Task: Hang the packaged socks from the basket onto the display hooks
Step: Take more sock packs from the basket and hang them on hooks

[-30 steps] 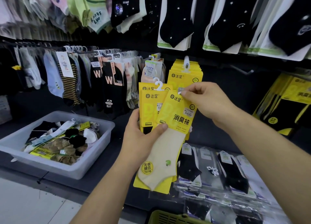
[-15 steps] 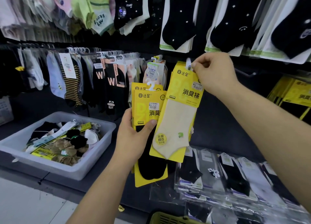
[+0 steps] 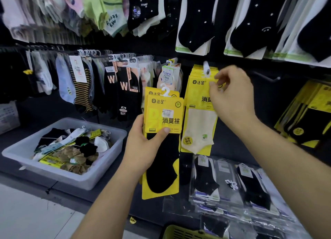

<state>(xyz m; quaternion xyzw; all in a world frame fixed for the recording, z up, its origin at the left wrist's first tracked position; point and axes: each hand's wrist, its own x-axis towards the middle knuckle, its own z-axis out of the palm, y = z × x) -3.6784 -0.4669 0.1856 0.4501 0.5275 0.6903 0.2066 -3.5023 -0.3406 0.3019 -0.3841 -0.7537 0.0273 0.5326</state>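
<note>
My left hand [image 3: 143, 145] grips a small stack of yellow sock packs [image 3: 164, 116] at mid-height; the front pack shows a black sock and has a white plastic hanger on top. To their right a yellow pack with a cream sock [image 3: 198, 129] hangs by its white hanger from a display hook [image 3: 206, 70], in front of several matching packs. My right hand [image 3: 231, 97] pinches that pack's upper right corner. A grey bin [image 3: 107, 168] at the left holds several loose packaged socks.
A bare hook [image 3: 266, 77] sticks out just right of my right hand. More yellow packs [image 3: 308, 113] hang at far right. Clear-wrapped black socks [image 3: 232, 185] lie below. Rows of socks hang at left and above. A green basket [image 3: 186, 233] shows at the bottom edge.
My right hand lifted the cream sock pack off the stack in my left hand, up and to the right, and it now hangs on the hook. The left hand stayed roughly in place.
</note>
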